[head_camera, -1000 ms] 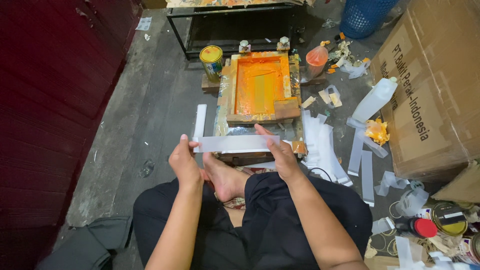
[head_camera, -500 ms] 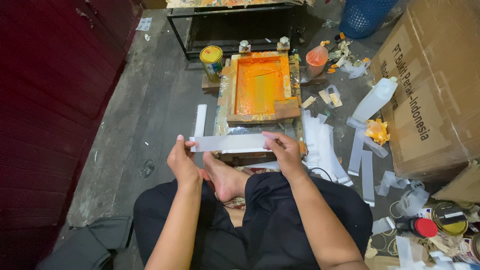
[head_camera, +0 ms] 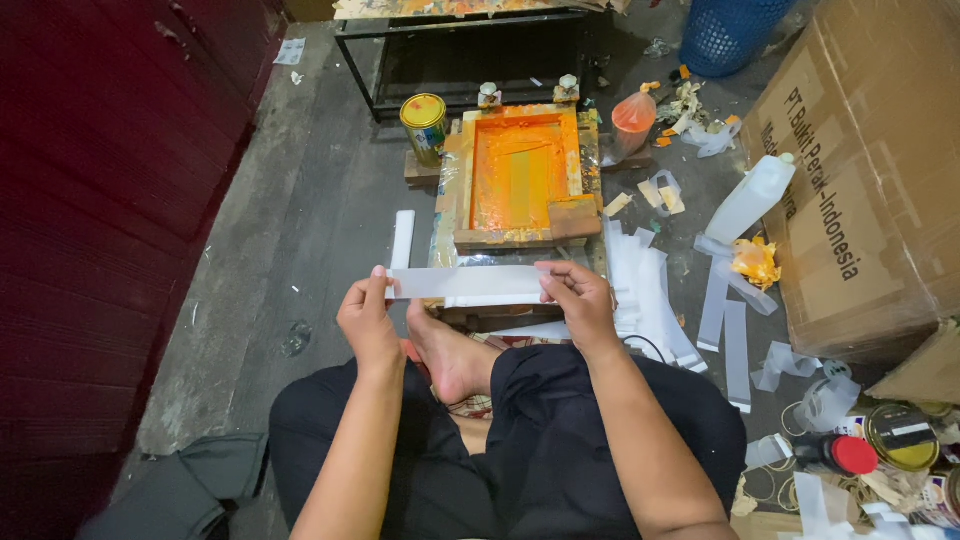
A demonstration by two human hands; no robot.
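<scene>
I hold a long white strip (head_camera: 468, 283) level in front of me, one end in each hand. My left hand (head_camera: 368, 322) pinches its left end and my right hand (head_camera: 580, 300) pinches its right end. Just beyond the strip sits a wooden printing frame (head_camera: 524, 178) with orange ink on its screen. My bare foot (head_camera: 447, 352) rests under the strip, between my crossed legs in dark trousers.
A yellow-lidded tin (head_camera: 425, 126) stands left of the frame, an orange bag (head_camera: 634, 115) right of it. White strips (head_camera: 655, 298) lie in a pile at right, one more strip (head_camera: 402, 241) at left. A large cardboard box (head_camera: 860, 170), a white bottle (head_camera: 750, 198) and tins (head_camera: 902, 436) crowd the right side.
Both hands have drawn the strip slightly nearer to me and lower; my grip on its ends is unchanged.
</scene>
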